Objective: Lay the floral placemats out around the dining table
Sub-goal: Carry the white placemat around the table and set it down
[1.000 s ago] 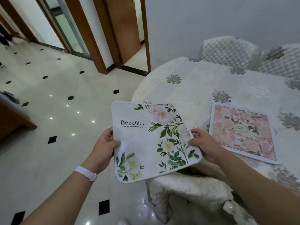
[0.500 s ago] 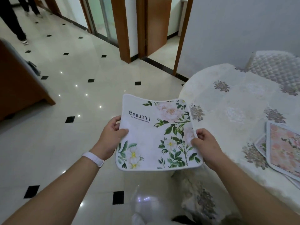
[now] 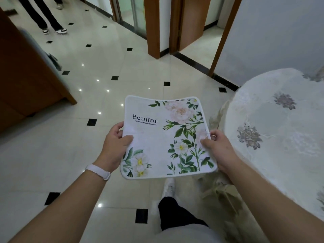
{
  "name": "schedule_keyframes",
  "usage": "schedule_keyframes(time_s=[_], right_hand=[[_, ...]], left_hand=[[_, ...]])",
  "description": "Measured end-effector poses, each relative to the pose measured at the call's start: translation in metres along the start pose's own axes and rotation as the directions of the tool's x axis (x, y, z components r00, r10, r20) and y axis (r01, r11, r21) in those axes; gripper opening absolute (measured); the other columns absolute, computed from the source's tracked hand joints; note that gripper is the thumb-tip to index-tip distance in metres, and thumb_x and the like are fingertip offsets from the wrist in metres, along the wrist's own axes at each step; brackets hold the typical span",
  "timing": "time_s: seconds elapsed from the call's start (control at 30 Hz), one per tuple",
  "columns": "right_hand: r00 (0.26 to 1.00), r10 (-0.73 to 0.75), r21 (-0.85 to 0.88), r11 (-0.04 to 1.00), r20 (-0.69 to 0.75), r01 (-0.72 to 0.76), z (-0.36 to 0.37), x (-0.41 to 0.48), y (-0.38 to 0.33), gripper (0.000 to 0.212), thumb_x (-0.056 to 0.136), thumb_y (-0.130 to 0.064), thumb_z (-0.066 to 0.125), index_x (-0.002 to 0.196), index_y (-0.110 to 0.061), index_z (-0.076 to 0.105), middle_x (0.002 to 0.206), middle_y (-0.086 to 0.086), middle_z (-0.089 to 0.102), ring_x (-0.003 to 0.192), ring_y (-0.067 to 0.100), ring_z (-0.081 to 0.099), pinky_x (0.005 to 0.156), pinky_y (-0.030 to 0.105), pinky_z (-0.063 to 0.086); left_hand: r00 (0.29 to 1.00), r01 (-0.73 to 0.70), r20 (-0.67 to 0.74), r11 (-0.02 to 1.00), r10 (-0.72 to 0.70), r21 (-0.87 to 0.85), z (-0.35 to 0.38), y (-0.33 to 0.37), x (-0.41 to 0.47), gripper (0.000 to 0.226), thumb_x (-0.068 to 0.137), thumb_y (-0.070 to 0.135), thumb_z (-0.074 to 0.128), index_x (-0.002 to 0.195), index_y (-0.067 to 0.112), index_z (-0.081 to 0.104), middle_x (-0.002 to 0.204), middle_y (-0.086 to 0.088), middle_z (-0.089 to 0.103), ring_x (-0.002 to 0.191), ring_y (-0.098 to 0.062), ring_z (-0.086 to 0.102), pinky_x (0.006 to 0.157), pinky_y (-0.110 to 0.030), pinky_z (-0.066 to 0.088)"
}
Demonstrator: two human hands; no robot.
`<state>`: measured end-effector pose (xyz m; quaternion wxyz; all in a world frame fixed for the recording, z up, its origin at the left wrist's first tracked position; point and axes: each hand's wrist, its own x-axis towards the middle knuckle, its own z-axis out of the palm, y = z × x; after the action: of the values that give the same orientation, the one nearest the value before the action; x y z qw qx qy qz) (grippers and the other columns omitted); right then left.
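Observation:
I hold a white floral placemat printed "Beautiful" flat in front of me, over the tiled floor. My left hand grips its left edge, thumb on top. My right hand grips its right edge the same way. The dining table, round and covered with a pale embroidered cloth, lies to the right of the placemat, its rim close to my right hand. No other placemat is in view.
A wooden cabinet stands at the left. Another person's legs are at the far top left. Wooden door frames and a white wall lie ahead. My own leg and shoe are below the placemat.
My view has swung left and away from the table. The pink placemat on the table and the quilted chairs have left the view. Both hands keep the same hold.

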<state>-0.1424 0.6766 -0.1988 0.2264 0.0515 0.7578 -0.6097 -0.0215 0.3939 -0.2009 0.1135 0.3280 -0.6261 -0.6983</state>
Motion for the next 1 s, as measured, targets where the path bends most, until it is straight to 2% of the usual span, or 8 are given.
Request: schedule_keyframes(time_s=[0.13,0.23,0.3,0.4,0.6,0.7,0.8,1.0], right_hand=[[0.999,0.031,0.032,0.999,0.04,-0.032,0.025,0.072,-0.017,0.028,0.085,-0.003,0.065,0.109,-0.017,0.062,0.102,0.011,0.073,0.087,0.034,0.072,0.082,0.057,0.057],[0.999,0.037,0.044,0.998,0.035,-0.038,0.033,0.119,-0.041,0.028,0.085,-0.003,0.065,0.108,-0.02,0.064,0.095,0.008,0.074,0.085,0.033,0.072,0.082,0.056,0.057],[0.999,0.025,0.058,0.998,0.04,-0.028,0.034,0.147,-0.062,0.028,0.087,-0.001,0.063,0.11,-0.016,0.062,0.093,0.008,0.074,0.083,0.031,0.073,0.081,0.053,0.058],[1.0,-0.009,0.069,0.998,0.028,0.007,0.033,0.191,-0.094,0.025,0.087,0.0,0.062,0.105,-0.018,0.061,0.096,0.011,0.073,0.086,0.035,0.072,0.083,0.057,0.057],[0.997,-0.039,0.048,0.998,-0.06,0.042,0.029,0.241,-0.136,0.025,0.086,-0.002,0.06,0.108,-0.014,0.065,0.096,0.014,0.073,0.089,0.038,0.07,0.085,0.059,0.055],[0.992,-0.01,0.072,0.997,-0.122,0.019,0.031,0.263,-0.144,0.02,0.084,-0.002,0.06,0.098,-0.014,0.067,0.1,0.027,0.068,0.093,0.049,0.065,0.082,0.066,0.053],[0.985,0.03,0.129,0.992,-0.17,-0.008,0.038,0.291,-0.15,0.017,0.086,0.0,0.059,0.096,-0.013,0.064,0.108,0.035,0.061,0.098,0.056,0.059,0.082,0.07,0.049],[0.952,0.086,0.177,0.984,-0.293,-0.034,0.071,0.364,-0.187,0.016,0.089,-0.004,0.059,0.098,-0.016,0.064,0.104,0.024,0.067,0.092,0.047,0.067,0.08,0.064,0.055]], left_hand=[[0.999,0.013,-0.048,0.998,-0.01,0.058,0.004,0.014,0.07,0.047,0.085,-0.008,0.055,0.126,0.016,0.052,0.091,-0.001,0.076,0.085,-0.028,0.071,0.073,-0.043,0.059],[0.999,0.018,-0.051,0.996,-0.014,0.084,0.013,0.038,0.118,0.048,0.086,-0.007,0.054,0.129,0.014,0.051,0.095,-0.005,0.075,0.086,-0.029,0.071,0.071,-0.04,0.059],[0.998,0.019,-0.06,0.996,-0.014,0.082,0.023,0.057,0.151,0.047,0.086,-0.007,0.055,0.129,0.013,0.05,0.097,-0.009,0.074,0.088,-0.032,0.07,0.076,-0.046,0.058],[0.999,-0.012,-0.052,0.998,0.015,0.067,0.041,0.083,0.202,0.047,0.086,-0.006,0.055,0.129,0.013,0.051,0.097,-0.008,0.074,0.088,-0.032,0.07,0.08,-0.048,0.057],[0.997,-0.057,0.056,0.996,0.053,0.075,0.077,0.117,0.285,0.044,0.086,-0.006,0.056,0.124,0.017,0.053,0.096,-0.006,0.074,0.086,-0.029,0.07,0.074,-0.043,0.057],[0.992,-0.064,0.115,0.993,0.052,0.099,0.092,0.122,0.33,0.044,0.087,-0.006,0.056,0.123,0.019,0.052,0.088,0.001,0.075,0.079,-0.021,0.07,0.07,-0.036,0.055],[0.984,-0.052,0.178,0.992,0.032,0.111,0.105,0.124,0.384,0.046,0.086,-0.007,0.056,0.125,0.016,0.053,0.085,0.0,0.074,0.079,-0.024,0.069,0.074,-0.039,0.054],[0.939,-0.035,0.343,0.995,0.002,0.089,0.129,0.155,0.507,0.043,0.085,-0.009,0.055,0.119,0.018,0.055,0.088,-0.005,0.074,0.081,-0.029,0.068,0.075,-0.042,0.056]])
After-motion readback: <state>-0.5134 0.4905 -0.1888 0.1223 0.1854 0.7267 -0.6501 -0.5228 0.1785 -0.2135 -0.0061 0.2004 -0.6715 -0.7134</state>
